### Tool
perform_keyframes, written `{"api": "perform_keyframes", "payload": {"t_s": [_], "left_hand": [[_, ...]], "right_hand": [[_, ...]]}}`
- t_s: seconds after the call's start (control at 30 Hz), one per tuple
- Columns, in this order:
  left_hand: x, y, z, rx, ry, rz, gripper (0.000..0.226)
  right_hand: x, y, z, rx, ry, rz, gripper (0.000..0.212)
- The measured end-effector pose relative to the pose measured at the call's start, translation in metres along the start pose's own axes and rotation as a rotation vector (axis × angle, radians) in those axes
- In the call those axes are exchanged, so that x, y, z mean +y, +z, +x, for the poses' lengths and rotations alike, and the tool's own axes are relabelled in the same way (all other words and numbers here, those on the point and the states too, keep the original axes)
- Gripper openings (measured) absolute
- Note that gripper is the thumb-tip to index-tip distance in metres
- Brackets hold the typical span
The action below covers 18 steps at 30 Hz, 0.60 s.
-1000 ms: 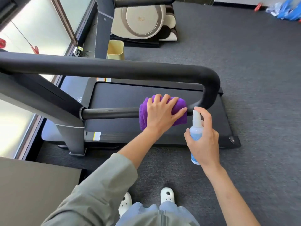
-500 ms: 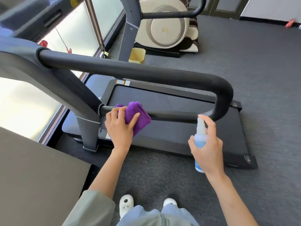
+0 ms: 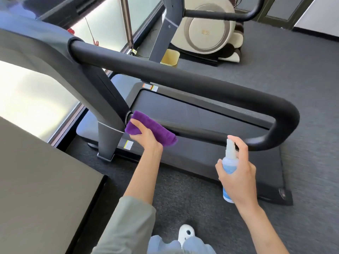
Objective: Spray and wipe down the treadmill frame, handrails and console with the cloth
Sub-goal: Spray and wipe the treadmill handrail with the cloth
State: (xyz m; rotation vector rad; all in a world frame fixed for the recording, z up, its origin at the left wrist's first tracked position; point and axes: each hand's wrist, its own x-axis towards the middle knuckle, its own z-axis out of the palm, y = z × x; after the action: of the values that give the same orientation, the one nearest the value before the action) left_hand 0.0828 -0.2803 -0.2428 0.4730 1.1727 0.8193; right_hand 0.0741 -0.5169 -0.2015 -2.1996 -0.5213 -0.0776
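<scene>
A black treadmill handrail (image 3: pixel 183 79) loops round on the right and returns as a thinner lower bar (image 3: pixel 211 132) to the grey upright post (image 3: pixel 108 114). My left hand (image 3: pixel 146 138) holds a purple cloth (image 3: pixel 154 128) wrapped over the lower bar, right beside the post. My right hand (image 3: pixel 238 171) grips a small spray bottle (image 3: pixel 229 162) with blue liquid, index finger on the nozzle, just below the bar's right bend. The treadmill belt deck (image 3: pixel 183 110) lies underneath.
A dark flat surface (image 3: pixel 36 189) fills the lower left, close to my left arm. A second treadmill post (image 3: pixel 163 30), a yellow bin (image 3: pixel 170 57) and a cream machine (image 3: pixel 209 30) stand behind. Grey carpet (image 3: pixel 302 70) extends to the right. Windows run along the left.
My left hand slid the cloth leftward along the lower bar, from near the right bend to the post. The right hand with the bottle stayed beside the bend. My view shifted left.
</scene>
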Motion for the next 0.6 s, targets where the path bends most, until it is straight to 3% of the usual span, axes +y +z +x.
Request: {"api": "perform_keyframes", "payload": {"t_s": [0.1, 0.3, 0.6], "left_hand": [[0.000, 0.019, 0.002, 0.082, -0.013, -0.060, 0.065], [-0.012, 0.020, 0.008, 0.107, 0.032, -0.089, 0.047], [-0.049, 0.028, -0.040, 0.065, -0.032, -0.113, 0.061]], "right_hand": [[0.003, 0.001, -0.001, 0.010, 0.009, -0.001, 0.073], [0.012, -0.004, -0.001, 0.016, 0.040, 0.012, 0.071], [0.028, -0.026, 0.001, -0.024, -0.050, 0.049, 0.071]]}}
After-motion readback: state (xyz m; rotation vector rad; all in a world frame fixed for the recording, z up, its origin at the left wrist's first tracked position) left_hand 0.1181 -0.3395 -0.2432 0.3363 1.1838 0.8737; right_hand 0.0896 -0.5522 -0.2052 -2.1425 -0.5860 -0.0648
